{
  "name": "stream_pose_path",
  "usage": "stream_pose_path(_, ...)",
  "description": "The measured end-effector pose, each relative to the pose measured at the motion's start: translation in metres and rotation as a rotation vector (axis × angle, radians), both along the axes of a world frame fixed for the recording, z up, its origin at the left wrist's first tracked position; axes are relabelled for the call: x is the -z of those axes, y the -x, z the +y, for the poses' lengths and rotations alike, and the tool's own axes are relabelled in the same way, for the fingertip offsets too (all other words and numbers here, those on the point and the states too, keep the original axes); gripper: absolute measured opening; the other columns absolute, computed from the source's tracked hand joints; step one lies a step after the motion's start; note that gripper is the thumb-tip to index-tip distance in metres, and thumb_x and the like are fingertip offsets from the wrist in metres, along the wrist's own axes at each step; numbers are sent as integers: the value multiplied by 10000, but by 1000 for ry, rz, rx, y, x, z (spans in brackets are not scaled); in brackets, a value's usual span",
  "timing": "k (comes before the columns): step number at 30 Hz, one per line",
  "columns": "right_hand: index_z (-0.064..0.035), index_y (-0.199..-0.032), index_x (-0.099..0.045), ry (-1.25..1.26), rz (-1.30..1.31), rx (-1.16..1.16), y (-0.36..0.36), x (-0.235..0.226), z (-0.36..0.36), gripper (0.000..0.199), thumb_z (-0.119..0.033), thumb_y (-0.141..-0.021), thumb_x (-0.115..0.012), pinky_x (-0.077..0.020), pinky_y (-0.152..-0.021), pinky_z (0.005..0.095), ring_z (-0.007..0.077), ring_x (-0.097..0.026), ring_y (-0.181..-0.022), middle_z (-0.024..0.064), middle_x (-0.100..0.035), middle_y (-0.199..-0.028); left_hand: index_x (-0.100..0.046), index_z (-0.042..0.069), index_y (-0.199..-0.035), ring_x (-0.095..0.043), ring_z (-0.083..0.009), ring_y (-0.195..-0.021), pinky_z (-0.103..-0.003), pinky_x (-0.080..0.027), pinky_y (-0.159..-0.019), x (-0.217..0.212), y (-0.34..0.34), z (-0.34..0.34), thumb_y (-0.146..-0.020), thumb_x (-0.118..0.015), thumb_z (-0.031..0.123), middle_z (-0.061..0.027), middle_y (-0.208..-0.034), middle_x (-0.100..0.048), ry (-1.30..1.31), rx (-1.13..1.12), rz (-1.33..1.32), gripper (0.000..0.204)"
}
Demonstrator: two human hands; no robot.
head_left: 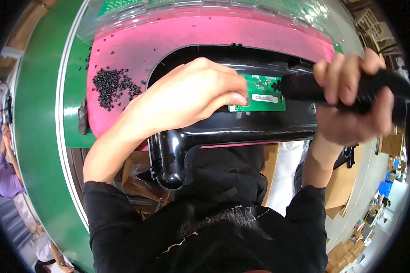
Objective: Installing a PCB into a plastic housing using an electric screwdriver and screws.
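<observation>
A long curved black plastic housing (171,152) lies with its hollow side up, and a green circuit board (265,106) with a white label rests inside it. My left hand (187,93) reaches over the housing, thumb and fingertips pinched together at the left part of the board. Whatever sits between those fingertips is hidden or too small to name. My right hand (348,98) is wrapped around a black power screwdriver (300,88), somewhat blurred, held sideways with its front end pointing left at the board's right side.
Small black screws (108,87) are heaped and scattered on the pink mat (187,34) at left. Clear plastic trays (278,16) holding green boards stand along the far edge. A green table (41,104) and other people are at left; cardboard boxes (344,186) are at right.
</observation>
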State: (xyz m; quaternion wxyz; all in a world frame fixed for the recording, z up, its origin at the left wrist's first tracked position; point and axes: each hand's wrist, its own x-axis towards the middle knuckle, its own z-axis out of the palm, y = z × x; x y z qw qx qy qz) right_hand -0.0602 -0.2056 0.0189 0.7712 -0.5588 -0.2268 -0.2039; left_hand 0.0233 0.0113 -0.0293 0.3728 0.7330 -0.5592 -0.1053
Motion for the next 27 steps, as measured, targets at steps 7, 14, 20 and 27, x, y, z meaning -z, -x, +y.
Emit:
stream_pose_path(7, -124, -982, -481, -248, -42, -51, 17, -19, 18, 433, -425, -738, -673, -369, -652, 251, 64, -453, -566, -59, -505, -653, -710, 28, -859, -613, -45, -641, -200, -436, -550, -13, 0, 2, -779, -727, 31, -27, -743, -706, 145, -150, 358, 82)
stream_pose_path(14, -126, -986, -485, -206, -80, -49, 15, -17, 21, 446, -438, -736, -683, -371, -657, 254, 67, -456, -574, -59, -503, -665, -703, -22, -891, -663, -95, -702, -218, -498, -610, -14, 0, 4, -773, -725, -6, -66, -801, -716, 189, -145, 500, 121)
stream_pose_path(20, -128, -988, -489, -170, -100, -50, 14, -16, 23, 457, -449, -733, -691, -373, -662, 257, 69, -458, -580, -59, -501, -674, -694, -41, -916, -679, -127, -740, -252, -529, -663, -11, 0, 5, -784, -702, -19, -93, -826, -718, 185, -102, 440, 134)
stream_pose_path(27, -130, -992, -493, -120, -127, -41, 11, -13, 26, 470, -461, -731, -701, -376, -668, 260, 72, -461, -588, -59, -499, -686, -682, -39, -917, -701, -169, -754, -277, -535, -679, -12, -1, 1, -810, -683, 18, -117, -816, -716, 34, -165, 247, 121)
